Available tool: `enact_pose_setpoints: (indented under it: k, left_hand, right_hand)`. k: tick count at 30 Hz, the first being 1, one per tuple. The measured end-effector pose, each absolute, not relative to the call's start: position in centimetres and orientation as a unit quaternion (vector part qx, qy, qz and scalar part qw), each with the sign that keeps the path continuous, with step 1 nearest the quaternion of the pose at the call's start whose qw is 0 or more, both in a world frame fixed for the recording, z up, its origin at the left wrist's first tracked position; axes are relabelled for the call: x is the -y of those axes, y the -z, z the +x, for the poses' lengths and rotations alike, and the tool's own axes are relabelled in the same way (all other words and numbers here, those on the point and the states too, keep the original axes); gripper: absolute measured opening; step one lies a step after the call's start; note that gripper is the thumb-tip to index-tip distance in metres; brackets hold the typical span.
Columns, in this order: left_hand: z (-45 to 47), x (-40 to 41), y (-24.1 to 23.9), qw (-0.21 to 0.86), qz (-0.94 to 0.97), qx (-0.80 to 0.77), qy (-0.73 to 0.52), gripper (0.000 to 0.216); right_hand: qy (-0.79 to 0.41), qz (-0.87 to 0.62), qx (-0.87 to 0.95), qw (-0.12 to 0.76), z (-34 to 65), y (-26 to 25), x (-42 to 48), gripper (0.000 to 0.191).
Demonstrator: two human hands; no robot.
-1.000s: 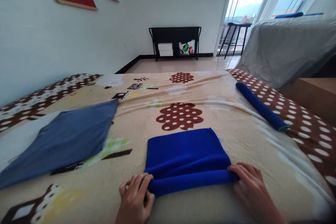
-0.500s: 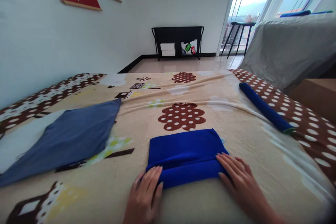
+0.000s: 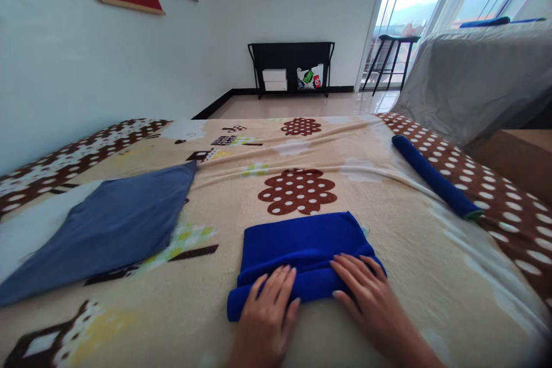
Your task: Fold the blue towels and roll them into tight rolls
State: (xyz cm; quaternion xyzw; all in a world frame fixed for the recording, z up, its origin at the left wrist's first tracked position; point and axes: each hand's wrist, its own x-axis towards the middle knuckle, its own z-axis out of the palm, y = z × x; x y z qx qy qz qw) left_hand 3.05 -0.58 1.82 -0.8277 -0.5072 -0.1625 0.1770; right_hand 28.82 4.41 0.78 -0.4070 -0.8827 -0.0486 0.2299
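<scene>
A bright blue towel (image 3: 302, 236) lies on the bed in front of me, its near edge rolled into a thick fold and its far part flat. My left hand (image 3: 267, 310) rests on the left half of the roll, fingers stretched over the top and thumb at the near side. On the right half lies my right hand (image 3: 366, 293), palm down with fingers extended. Both hands press the cloth from above rather than grip it. The roll's left end sticks out past my left hand.
A grey-blue cloth (image 3: 116, 218) is spread flat on the left of the patterned blanket (image 3: 224, 195). A rolled dark blue towel (image 3: 435, 175) lies at the right. Beyond the bed stand a black rack (image 3: 291, 54), a stool (image 3: 390, 63) and a covered piece of furniture (image 3: 487, 69).
Both hands have moved inward from the towel's ends onto the roll, the left hand rightward and the right hand leftward. The roll's left end is now uncovered.
</scene>
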Motion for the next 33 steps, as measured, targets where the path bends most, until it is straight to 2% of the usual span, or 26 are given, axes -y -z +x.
enact_pose_setpoints:
  k: [5,11,15,20,23,26,33]
  left_hand:
    - [-2.7,2.4,-0.9,0.2,-0.803,0.533,0.179,0.043]
    - [-0.5,1.4,-1.8,0.193,-0.809,0.518,0.198,0.039]
    - [-0.9,1.2,-1.8,0.131,-0.804,0.532,0.228,0.037]
    - [-6.4,2.2,-2.1,0.023,-0.717,0.628,0.302,0.028]
    - [-8.8,0.2,-2.8,-0.007,-0.639,0.696,0.327,0.032]
    - [-9.0,-4.0,-3.4,-0.073,-0.642,0.696,0.314,0.041]
    - [-7.6,-10.5,-3.4,-0.159,-0.666,0.673,0.281,0.032]
  right_hand:
    - [0.109,-0.46,0.857,0.207,34.6,0.4,-5.0,0.042]
    - [0.058,-0.411,0.89,0.19,31.0,-1.2,-5.2,0.042]
    - [0.01,-0.431,0.886,0.169,30.9,-0.7,-5.9,0.048]
    - [-0.068,-0.505,0.843,0.175,36.0,-0.1,-8.3,0.04]
    - [-0.126,-0.526,0.813,0.216,37.0,-0.7,-11.2,0.04]
    - [-0.152,-0.525,0.805,0.233,35.6,-1.1,-15.1,0.043]
    - [-0.198,-0.474,0.83,0.217,32.5,-0.8,-20.5,0.02]
